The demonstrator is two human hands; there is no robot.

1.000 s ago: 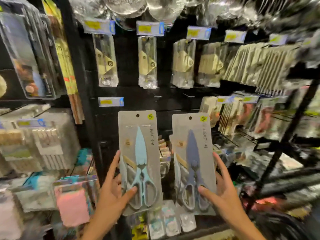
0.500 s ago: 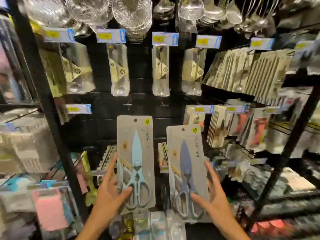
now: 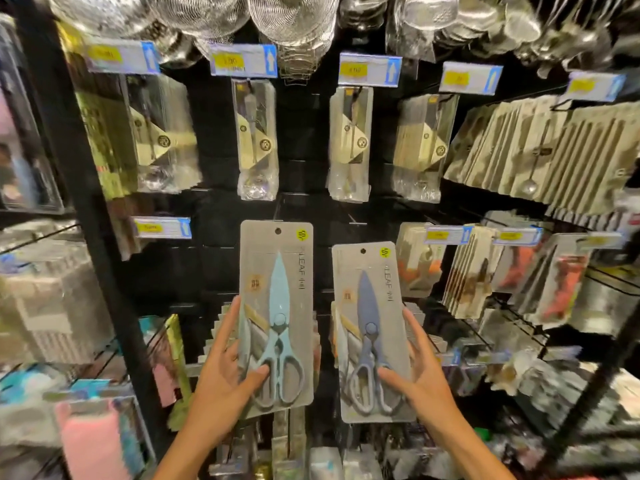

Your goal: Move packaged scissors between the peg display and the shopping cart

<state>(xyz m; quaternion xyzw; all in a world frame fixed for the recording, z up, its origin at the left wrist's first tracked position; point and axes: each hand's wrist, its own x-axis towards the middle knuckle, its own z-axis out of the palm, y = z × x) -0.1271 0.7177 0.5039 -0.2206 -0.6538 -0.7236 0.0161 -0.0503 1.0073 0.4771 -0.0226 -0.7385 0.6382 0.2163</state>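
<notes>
Both carded scissor packs have risen against the black peg display (image 3: 304, 209) since the earlier frames, the left one now higher. Left hand (image 3: 221, 386): fingers behind, thumb pressed across the front, gripping the flat grey card of the light-blue scissors pack (image 3: 277, 306), plastic handles, pointed blade sheath. Right hand (image 3: 419, 382): same pinch on the slate-blue scissors pack (image 3: 372, 327); glossy clear blister packs (image 3: 256, 140) and wire-mesh strainers (image 3: 294, 19) hang above.
</notes>
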